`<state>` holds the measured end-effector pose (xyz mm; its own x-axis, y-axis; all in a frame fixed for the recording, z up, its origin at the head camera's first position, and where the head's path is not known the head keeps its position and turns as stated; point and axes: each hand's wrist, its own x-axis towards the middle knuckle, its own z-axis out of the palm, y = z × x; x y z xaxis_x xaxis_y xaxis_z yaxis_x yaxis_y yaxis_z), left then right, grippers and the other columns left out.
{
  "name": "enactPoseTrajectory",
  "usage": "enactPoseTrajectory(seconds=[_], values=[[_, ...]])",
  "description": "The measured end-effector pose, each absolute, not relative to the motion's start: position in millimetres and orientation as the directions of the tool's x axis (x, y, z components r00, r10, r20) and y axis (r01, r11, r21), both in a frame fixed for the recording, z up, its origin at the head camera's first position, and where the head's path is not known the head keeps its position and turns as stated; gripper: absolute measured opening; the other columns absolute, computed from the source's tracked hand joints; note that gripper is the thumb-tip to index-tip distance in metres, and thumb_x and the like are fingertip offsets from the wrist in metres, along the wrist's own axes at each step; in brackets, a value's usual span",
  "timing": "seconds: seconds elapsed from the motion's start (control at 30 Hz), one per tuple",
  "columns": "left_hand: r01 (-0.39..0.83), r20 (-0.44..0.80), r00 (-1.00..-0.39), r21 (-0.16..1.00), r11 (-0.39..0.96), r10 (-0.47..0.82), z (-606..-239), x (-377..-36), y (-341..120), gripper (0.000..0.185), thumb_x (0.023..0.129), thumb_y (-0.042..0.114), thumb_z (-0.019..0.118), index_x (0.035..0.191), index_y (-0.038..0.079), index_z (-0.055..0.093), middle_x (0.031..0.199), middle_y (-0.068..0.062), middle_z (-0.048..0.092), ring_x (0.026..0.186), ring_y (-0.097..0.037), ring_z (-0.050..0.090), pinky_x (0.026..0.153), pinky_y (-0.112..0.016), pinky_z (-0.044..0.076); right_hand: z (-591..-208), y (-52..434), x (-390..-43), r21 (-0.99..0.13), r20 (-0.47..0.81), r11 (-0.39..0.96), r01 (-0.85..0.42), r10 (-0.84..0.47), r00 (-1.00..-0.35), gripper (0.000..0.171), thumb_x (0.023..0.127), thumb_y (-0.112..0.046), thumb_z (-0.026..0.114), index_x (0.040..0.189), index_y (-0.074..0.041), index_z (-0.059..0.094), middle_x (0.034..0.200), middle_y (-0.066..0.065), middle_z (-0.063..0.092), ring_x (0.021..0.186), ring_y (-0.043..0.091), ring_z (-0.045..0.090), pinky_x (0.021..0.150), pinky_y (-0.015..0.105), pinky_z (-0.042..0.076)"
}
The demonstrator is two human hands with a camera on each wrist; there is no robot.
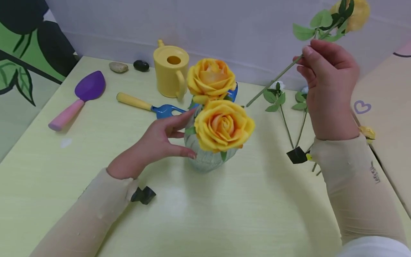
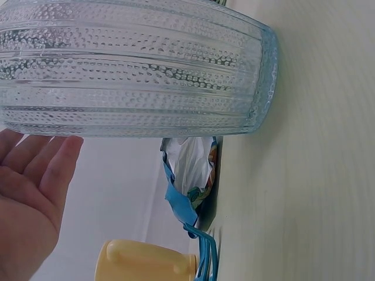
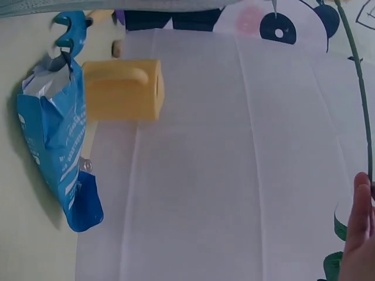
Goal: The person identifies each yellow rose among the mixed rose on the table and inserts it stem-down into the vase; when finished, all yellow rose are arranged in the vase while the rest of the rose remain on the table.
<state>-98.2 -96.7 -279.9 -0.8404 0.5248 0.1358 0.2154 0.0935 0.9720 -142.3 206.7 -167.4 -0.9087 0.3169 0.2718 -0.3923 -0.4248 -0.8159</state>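
A clear textured glass vase [image 1: 205, 162] stands on the table with two yellow roses showing above it, the front rose [image 1: 224, 125] overlapping the back rose [image 1: 210, 76]. My left hand [image 1: 157, 139] holds the vase from its left side, thumb toward the front and fingers farther back. In the left wrist view, its fingertips [image 2: 69, 149] lie against the ribbed glass. Up at the right, my right hand [image 1: 330, 75] pinches the green stem [image 1: 276, 79] of another yellow rose [image 1: 358, 16]. That stem slants down, its lower end right of the vase's blooms.
Behind the vase are a yellow watering can [image 1: 165, 76], a blue fork [image 1: 164, 110] and an opened blue packet [image 3: 55, 134]. A purple scoop [image 1: 91, 85] and two stones [image 1: 118, 67] lie at the left. Flower stems [image 1: 285, 123] lie beside my right forearm.
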Motion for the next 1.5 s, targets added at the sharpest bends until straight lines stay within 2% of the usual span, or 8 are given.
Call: enactPoseTrajectory(seconds=[0.17, 0.33, 0.63, 0.87, 1.03, 1.2, 1.4, 1.5], values=[[0.219, 0.135, -0.841, 0.97, 0.103, 0.523, -279.7, -97.3, -96.9, 0.091, 0.066, 0.0, 0.08, 0.143, 0.013, 0.034, 0.145, 0.002, 0.036, 0.128, -0.011, 0.038, 0.092, -0.042, 0.046, -172.5, 185.3, -134.1, -0.844, 0.37, -0.296, -0.446, 0.28, -0.886, 0.028, 0.071, 0.007, 0.075, 0.094, 0.014, 0.06, 0.086, 0.019, 0.059, 0.068, 0.029, 0.061, 0.066, 0.03, 0.053], [0.231, 0.147, -0.84, 0.968, 0.099, 0.522, -280.3, -96.5, -97.2, 0.091, 0.065, -0.002, 0.08, 0.143, 0.01, 0.034, 0.145, 0.0, 0.036, 0.128, -0.012, 0.039, 0.091, -0.04, 0.047, -178.7, 168.6, -127.9, -0.859, 0.407, -0.233, -0.456, 0.228, -0.884, 0.023, 0.071, 0.008, 0.074, 0.092, 0.011, 0.064, 0.087, 0.018, 0.06, 0.066, 0.028, 0.062, 0.066, 0.03, 0.054], [0.241, 0.149, -0.842, 0.964, 0.115, 0.519, -280.8, -96.0, -97.2, 0.091, 0.066, -0.003, 0.08, 0.143, 0.011, 0.035, 0.144, 0.0, 0.037, 0.127, -0.013, 0.04, 0.09, -0.04, 0.047, -191.1, 149.3, -110.4, -0.874, 0.48, -0.089, -0.478, -0.002, -0.877, 0.017, 0.076, 0.01, 0.069, 0.092, 0.003, 0.068, 0.089, 0.014, 0.061, 0.071, 0.025, 0.065, 0.068, 0.03, 0.053], [0.237, 0.145, -0.842, 0.965, 0.115, 0.519, -280.5, -95.8, -96.7, 0.09, 0.066, -0.002, 0.08, 0.143, 0.011, 0.035, 0.144, 0.0, 0.037, 0.127, -0.013, 0.04, 0.09, -0.042, 0.047, -198.8, 144.3, -104.2, -0.898, 0.437, -0.026, -0.438, -0.145, -0.887, 0.011, 0.078, 0.008, 0.068, 0.088, 0.004, 0.07, 0.085, 0.012, 0.065, 0.074, 0.024, 0.063, 0.071, 0.029, 0.053], [0.254, 0.153, -0.841, 0.959, 0.128, 0.518, -279.8, -96.8, -96.5, 0.09, 0.066, -0.001, 0.08, 0.143, 0.011, 0.035, 0.144, 0.0, 0.037, 0.127, -0.013, 0.04, 0.09, -0.037, 0.048, -199.8, 146.1, -105.1, -0.913, 0.398, 0.026, -0.408, -0.168, -0.902, 0.009, 0.079, 0.006, 0.068, 0.087, 0.002, 0.071, 0.085, 0.01, 0.067, 0.077, 0.023, 0.063, 0.073, 0.027, 0.053], [0.255, 0.151, -0.847, 0.957, 0.14, 0.51, -279.0, -97.9, -96.9, 0.09, 0.066, -0.001, 0.08, 0.143, 0.01, 0.035, 0.144, -0.001, 0.038, 0.127, -0.014, 0.041, 0.088, -0.029, 0.049, -197.6, 145.7, -106.2, -0.918, 0.39, 0.001, -0.396, -0.18, -0.903, 0.008, 0.079, 0.006, 0.067, 0.087, 0.003, 0.07, 0.085, 0.012, 0.066, 0.077, 0.025, 0.062, 0.074, 0.028, 0.053], [0.247, 0.147, -0.846, 0.96, 0.132, 0.512, -279.5, -97.5, -96.5, 0.09, 0.066, -0.002, 0.08, 0.143, 0.009, 0.035, 0.144, -0.002, 0.037, 0.127, -0.014, 0.041, 0.089, -0.032, 0.048, -201.9, 148.1, -104.7, -0.904, 0.356, 0.15, -0.401, -0.258, -0.898, 0.01, 0.079, 0.008, 0.066, 0.085, 0.002, 0.071, 0.085, 0.005, 0.068, 0.081, 0.022, 0.062, 0.076, 0.028, 0.052], [0.249, 0.156, -0.842, 0.961, 0.116, 0.517, -280.6, -97.8, -96.1, 0.09, 0.066, -0.002, 0.08, 0.143, 0.009, 0.035, 0.144, -0.002, 0.038, 0.126, -0.015, 0.042, 0.089, -0.035, 0.048, -203.0, 153.2, -104.0, -0.913, 0.327, 0.153, -0.378, -0.277, -0.903, 0.01, 0.08, 0.008, 0.065, 0.086, 0.002, 0.071, 0.09, 0.005, 0.067, 0.086, 0.023, 0.061, 0.078, 0.029, 0.052]])
